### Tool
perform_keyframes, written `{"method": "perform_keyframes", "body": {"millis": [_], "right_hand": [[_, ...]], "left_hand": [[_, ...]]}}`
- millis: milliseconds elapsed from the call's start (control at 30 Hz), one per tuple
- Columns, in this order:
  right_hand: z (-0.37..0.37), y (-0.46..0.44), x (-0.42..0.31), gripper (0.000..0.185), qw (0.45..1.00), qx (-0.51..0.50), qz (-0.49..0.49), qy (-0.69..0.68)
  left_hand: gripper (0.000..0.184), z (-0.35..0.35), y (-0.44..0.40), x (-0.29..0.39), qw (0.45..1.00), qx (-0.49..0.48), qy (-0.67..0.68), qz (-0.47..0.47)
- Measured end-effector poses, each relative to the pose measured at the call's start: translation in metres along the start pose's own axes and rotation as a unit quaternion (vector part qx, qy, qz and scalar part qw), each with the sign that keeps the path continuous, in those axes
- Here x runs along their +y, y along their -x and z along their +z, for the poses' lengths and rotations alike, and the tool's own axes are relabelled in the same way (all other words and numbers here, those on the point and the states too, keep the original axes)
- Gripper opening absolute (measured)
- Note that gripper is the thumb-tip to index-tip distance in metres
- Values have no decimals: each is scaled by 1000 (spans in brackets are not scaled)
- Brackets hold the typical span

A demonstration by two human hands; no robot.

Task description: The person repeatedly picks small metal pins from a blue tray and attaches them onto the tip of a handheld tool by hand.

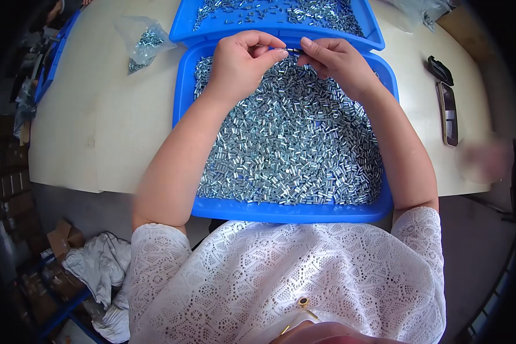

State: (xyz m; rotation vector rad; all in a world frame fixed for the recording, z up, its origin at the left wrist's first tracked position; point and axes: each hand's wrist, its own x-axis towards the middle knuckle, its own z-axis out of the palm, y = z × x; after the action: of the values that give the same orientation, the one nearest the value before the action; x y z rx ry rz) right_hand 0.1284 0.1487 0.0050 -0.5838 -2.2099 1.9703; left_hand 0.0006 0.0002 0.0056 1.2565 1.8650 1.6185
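Note:
Above the far end of a blue tray (292,213), my left hand (241,66) pinches a thin, small metal piece (292,50) between thumb and fingertips. My right hand (341,64) is closed around the other end of the piece, its thumb on top and fingers curled beneath. Whether the piece is one part or several in a row is too small to tell. A thick layer of short, shiny metal cylinders (292,143) fills the tray below both hands.
A second blue tray (281,31) with scattered metal cylinders adjoins the far rim. On the pale table (97,126) lies a clear plastic bag (146,43) of small metal parts. To the right are a phone (448,113) and a black object (440,70). A cardboard box (493,37) stands at the back right.

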Motion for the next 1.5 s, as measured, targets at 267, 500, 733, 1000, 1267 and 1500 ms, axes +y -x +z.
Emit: {"method": "perform_keyframes", "body": {"millis": [267, 500, 733, 1000, 1267, 1500], "right_hand": [[6, 1, 1, 26, 994, 30, -102, -4], [10, -4, 8, 20, 991, 60, -108, 52], [13, 2, -2, 20, 982, 75, -116, 133], [12, -4, 8, 19, 958, 101, -168, 207], [15, -4, 10, 17, 954, 102, -217, 180], [22, -4, 11, 16, 947, 137, -266, 113]], "left_hand": [[11, 1, 1, 3, 999, -1, -38, 8], [11, 2, 0, -2, 1000, 10, -6, -4], [12, 1, -1, -4, 1000, 20, -20, -4], [12, 3, -1, -3, 999, 28, -18, -14], [14, 5, 0, -3, 999, 19, -30, -29], [15, 5, 2, 0, 999, 14, -43, -24]]}}
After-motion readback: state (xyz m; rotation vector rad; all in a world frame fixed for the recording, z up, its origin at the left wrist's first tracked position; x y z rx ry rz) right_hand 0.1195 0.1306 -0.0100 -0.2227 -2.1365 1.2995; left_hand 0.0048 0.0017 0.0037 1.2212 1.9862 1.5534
